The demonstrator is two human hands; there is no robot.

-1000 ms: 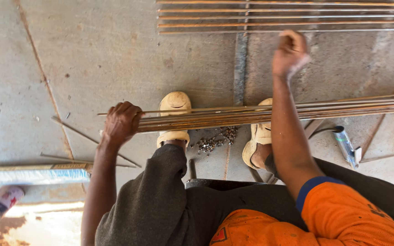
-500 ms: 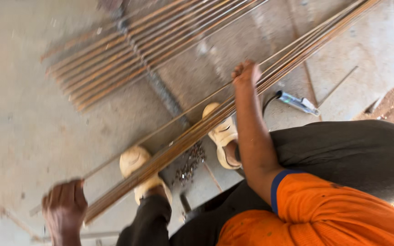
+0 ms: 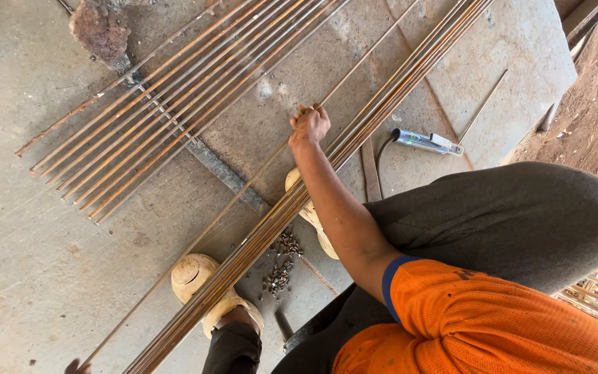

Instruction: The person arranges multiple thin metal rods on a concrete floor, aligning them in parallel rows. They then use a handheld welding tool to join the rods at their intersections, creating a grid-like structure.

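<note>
bare concrete floor here. right hand is closed around one thin rusty steel rod, lifted just beside the rod bundle across the shoes. left hand barely shows at the bottom edge, can't tell its grip.

Bare concrete floor lies open left of the rod bundle; laid rods crowd beyond.

We see no package, sign or screen. The nearest thing to a label is the white band on a small silver cylinder lying on the concrete slab, toward the slab's right edge, just beside the long bundle of rusty rods; its print is too small to tell.
</note>
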